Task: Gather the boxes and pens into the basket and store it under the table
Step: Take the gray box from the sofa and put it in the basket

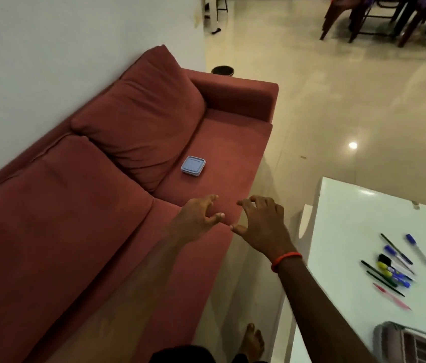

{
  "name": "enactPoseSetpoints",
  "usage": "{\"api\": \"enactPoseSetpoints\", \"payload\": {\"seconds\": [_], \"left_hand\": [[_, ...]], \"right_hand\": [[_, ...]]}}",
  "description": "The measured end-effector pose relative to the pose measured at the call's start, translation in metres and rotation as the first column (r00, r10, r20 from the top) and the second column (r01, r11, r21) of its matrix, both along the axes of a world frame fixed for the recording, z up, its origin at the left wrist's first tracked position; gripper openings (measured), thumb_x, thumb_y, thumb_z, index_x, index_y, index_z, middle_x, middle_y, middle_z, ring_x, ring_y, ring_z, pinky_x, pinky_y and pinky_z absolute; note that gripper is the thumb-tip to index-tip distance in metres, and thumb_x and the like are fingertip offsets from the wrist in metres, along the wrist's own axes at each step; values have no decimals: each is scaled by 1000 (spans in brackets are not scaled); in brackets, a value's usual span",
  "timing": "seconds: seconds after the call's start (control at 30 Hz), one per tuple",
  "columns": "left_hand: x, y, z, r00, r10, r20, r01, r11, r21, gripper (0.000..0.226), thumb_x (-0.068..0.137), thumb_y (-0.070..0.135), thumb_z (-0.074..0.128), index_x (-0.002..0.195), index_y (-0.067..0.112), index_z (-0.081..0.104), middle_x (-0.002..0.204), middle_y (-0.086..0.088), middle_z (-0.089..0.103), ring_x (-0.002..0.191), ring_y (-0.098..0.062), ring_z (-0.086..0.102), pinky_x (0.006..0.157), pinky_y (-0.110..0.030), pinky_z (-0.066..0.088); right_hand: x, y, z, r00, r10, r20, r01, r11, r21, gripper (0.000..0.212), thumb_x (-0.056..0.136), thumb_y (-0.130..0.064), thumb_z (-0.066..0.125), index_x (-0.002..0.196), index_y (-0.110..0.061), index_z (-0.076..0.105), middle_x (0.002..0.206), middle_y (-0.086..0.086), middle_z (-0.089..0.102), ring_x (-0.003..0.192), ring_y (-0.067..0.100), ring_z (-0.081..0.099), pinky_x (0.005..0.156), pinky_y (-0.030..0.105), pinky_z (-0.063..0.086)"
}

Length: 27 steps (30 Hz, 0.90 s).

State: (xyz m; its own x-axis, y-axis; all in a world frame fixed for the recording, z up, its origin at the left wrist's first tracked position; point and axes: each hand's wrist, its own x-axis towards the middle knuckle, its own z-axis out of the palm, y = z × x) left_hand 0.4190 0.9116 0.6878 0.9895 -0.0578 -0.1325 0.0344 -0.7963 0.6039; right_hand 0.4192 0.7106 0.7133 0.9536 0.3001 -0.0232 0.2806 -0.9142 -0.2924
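A small blue lidded box (193, 165) lies flat on the seat of the red sofa (81, 231), near the back cushion. My left hand (199, 215) and my right hand (261, 223) hover side by side over the seat's front edge, a little short of the box, fingers spread and curled, holding nothing. An orange band circles my right wrist. Several pens (392, 265) lie scattered on the white table (358, 218) at the right. A grey basket (408, 343) sits at the table's near end, cut off by the frame's lower right corner.
A narrow strip of glossy floor (272, 163) separates the sofa from the table; my bare foot (252, 341) stands in it. Dark chairs (390, 19) cluster at the far right. A dark round bin (222, 70) sits behind the sofa's armrest, against the wall.
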Motion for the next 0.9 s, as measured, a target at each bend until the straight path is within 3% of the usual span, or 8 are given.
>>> {"api": "enactPoseSetpoints", "payload": {"seconds": [0.2, 0.4, 0.57, 0.73, 0.9], "left_hand": [[43, -6, 0, 993, 120, 11, -120, 993, 6, 65, 89, 55, 64, 145, 26, 47, 134, -4, 63, 109, -20, 66, 96, -47, 52], [87, 10, -14, 970, 242, -24, -242, 970, -3, 65, 88, 55, 64, 144, 27, 48, 133, -2, 63, 107, -17, 64, 91, -34, 50], [136, 29, -41, 950, 300, -85, -300, 954, 14, 68, 86, 63, 58, 144, 30, 47, 133, 3, 63, 121, -16, 58, 96, -37, 49], [193, 42, -72, 920, 334, -203, -348, 937, -35, 86, 74, 79, 46, 145, 30, 45, 134, 2, 62, 125, -17, 56, 102, -47, 48], [251, 55, -120, 907, 328, -263, -350, 936, -38, 94, 73, 84, 42, 148, 28, 44, 146, 2, 54, 134, -18, 49, 108, -50, 43]], "right_hand": [[71, 7, -7, 989, 145, -28, -146, 989, -20, 61, 80, -61, 61, 133, -33, 49, 133, 3, 51, 124, 28, 43, 100, 44, 34], [137, 22, -22, 968, 244, -64, -246, 969, -18, 61, 79, -63, 59, 131, -34, 49, 131, 3, 51, 124, 28, 43, 98, 43, 34], [204, 40, -42, 953, 291, -89, -293, 956, -17, 61, 79, -62, 62, 132, -34, 49, 132, 2, 50, 124, 26, 41, 99, 42, 33], [269, 59, -64, 937, 318, -145, -323, 946, -13, 61, 80, -60, 61, 132, -33, 48, 133, 2, 49, 125, 26, 41, 100, 42, 33], [333, 82, -97, 929, 346, -131, -349, 937, -1, 60, 83, -65, 55, 131, -31, 49, 130, 1, 50, 122, 25, 42, 98, 41, 35]]}}
